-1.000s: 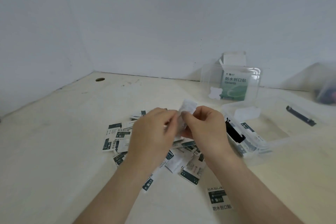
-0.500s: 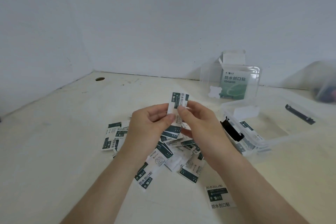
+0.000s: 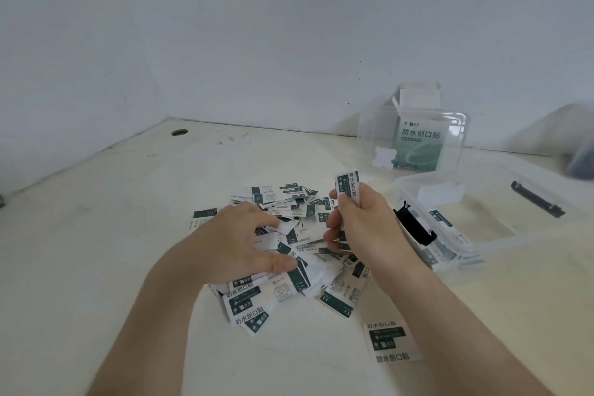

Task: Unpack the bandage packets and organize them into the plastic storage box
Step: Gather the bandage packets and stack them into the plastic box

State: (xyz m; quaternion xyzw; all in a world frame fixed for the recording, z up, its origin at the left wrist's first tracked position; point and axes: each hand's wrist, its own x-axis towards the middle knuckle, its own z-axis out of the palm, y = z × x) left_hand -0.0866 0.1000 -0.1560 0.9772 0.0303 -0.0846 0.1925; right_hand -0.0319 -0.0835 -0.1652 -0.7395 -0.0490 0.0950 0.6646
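My right hand (image 3: 363, 228) is closed around a small stack of bandage packets (image 3: 348, 190), their long axis standing nearly upright, and the storage box (image 3: 482, 244) lies open just to its right, so this hand is the nearer one. My left hand (image 3: 238, 241) rests on the loose pile (image 3: 289, 267) on the bench (image 3: 96, 251), fingers (image 3: 283, 264) spread and half open, gripping nothing firmly that I can see.
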